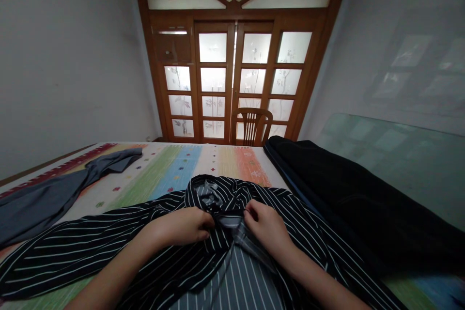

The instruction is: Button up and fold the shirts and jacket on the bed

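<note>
A black shirt with white stripes lies spread over the bed, its collar at the far end and a sleeve stretched out to the left. The front is parted below the collar, so the greyish inner side shows. My left hand is closed on the left front edge just under the collar. Opposite it, my right hand pinches the right front edge between thumb and fingers. A small gap separates the two hands. The fingertips of my left hand are partly hidden.
Dark grey clothing lies on the left of the multicoloured striped bedcover. On the right is a pile of black clothing beside a pale green panel. Beyond the far edge stand a wooden chair and glazed wooden doors.
</note>
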Tool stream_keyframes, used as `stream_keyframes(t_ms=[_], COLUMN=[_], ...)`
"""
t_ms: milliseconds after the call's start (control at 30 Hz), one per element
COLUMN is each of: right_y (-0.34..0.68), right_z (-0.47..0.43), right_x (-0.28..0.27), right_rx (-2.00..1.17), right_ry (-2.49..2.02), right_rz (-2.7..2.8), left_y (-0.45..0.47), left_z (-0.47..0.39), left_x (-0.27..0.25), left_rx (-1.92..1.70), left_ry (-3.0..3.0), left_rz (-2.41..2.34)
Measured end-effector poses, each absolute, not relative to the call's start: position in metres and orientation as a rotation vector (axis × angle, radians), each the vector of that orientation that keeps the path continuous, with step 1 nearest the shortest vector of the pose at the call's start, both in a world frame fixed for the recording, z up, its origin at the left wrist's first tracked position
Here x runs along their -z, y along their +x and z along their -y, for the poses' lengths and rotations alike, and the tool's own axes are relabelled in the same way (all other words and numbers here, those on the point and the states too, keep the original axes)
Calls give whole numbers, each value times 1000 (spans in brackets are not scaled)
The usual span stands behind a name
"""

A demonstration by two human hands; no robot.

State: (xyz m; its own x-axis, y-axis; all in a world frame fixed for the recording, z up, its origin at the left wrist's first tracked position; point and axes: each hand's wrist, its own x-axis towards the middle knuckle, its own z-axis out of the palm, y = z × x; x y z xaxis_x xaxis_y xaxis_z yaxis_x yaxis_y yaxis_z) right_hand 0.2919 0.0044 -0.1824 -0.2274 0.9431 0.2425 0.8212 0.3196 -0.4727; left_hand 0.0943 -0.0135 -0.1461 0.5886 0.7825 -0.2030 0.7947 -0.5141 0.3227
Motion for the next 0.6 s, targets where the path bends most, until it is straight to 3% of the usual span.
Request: stream_keyframes(t_ms=[400, 600], right_y=[294, 295], right_z=[-14, -14], right_x=[188, 187], right_rx=[-445, -493], right_ry=[-1590, -1540], right_rz=[2005, 1985], left_y=[114, 119], left_z=[-11, -9], left_x=[190, 194], left_rx=[-416, -348], left_ry=[2649, 2552], left_rz=[-1636, -1867])
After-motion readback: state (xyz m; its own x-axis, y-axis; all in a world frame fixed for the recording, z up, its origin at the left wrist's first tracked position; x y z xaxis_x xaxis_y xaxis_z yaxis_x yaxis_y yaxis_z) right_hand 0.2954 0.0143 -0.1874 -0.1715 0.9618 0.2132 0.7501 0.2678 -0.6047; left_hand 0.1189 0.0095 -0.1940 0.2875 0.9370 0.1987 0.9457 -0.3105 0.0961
